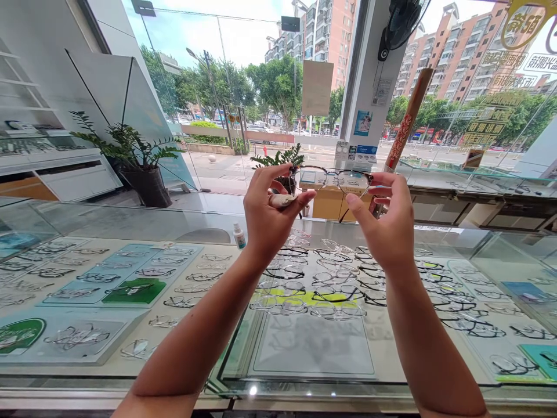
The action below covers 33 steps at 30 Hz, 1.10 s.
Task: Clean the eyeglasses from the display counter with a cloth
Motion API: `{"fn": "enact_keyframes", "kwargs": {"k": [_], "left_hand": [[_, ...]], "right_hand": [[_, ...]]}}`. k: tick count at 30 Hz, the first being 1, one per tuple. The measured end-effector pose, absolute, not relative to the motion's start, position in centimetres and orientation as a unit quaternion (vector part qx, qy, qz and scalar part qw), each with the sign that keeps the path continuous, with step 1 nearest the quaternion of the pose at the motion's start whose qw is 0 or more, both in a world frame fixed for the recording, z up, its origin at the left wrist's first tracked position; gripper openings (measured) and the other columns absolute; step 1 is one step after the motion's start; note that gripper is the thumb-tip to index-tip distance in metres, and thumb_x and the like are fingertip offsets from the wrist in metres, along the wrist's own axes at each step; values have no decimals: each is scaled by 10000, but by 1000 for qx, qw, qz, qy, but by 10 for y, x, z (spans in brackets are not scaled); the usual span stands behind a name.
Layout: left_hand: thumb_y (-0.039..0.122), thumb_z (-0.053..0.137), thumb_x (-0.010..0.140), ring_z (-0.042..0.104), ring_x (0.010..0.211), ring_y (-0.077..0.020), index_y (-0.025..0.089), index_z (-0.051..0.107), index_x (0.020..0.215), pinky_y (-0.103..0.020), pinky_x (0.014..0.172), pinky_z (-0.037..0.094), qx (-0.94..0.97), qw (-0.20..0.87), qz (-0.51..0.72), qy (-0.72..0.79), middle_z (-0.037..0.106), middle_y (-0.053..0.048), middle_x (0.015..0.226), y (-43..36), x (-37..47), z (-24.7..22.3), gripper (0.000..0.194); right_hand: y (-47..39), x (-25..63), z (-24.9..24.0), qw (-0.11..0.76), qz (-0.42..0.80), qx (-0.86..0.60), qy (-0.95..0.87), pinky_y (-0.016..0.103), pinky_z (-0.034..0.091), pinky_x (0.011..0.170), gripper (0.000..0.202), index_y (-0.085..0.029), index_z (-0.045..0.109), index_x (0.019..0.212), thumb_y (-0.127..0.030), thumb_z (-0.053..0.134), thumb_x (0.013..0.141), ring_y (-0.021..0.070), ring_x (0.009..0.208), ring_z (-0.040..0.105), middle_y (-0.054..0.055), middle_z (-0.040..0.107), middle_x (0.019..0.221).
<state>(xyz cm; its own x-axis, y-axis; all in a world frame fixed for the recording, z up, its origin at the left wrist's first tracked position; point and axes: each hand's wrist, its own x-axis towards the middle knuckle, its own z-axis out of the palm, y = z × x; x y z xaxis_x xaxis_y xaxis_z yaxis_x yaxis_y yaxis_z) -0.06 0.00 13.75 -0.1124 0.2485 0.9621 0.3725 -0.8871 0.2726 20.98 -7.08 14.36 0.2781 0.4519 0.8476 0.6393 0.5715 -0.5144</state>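
Where the glasses (333, 173) are hovering: up above the worktop (130, 223), running almost level between two raised hands!
Left hand (268, 210): it's gripping the left end, fingers over and thumb under, and a pale wad (281, 201) is poking out beneath those fingers.
Right hand (390, 223): it's holding the right end, its thumb showing by the right lens; whether that thumb is touching, I'm not able to tell.
Frames (333, 267): row upon row, they're lying below the hands.
Bottle (239, 237): it's standing near the left wrist.
Plant (145, 168): it's spreading leaves beyond the worktop, over on the left.
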Motion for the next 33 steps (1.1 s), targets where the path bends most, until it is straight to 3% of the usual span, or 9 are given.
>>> {"fn": "enact_keyframes", "kwargs": {"k": [33], "left_hand": [[642,940,813,642,812,-169,256,716,1228,-340,739,576,-655,118,-707,-239,717,-53,1099,-10,3,138,609]], "right_hand": [[-64,213,141,643,-56,-465,-606,618,588,1053,439,-275,628,1325,-469,731,945,309,1136,715,114,740,1320]]}}
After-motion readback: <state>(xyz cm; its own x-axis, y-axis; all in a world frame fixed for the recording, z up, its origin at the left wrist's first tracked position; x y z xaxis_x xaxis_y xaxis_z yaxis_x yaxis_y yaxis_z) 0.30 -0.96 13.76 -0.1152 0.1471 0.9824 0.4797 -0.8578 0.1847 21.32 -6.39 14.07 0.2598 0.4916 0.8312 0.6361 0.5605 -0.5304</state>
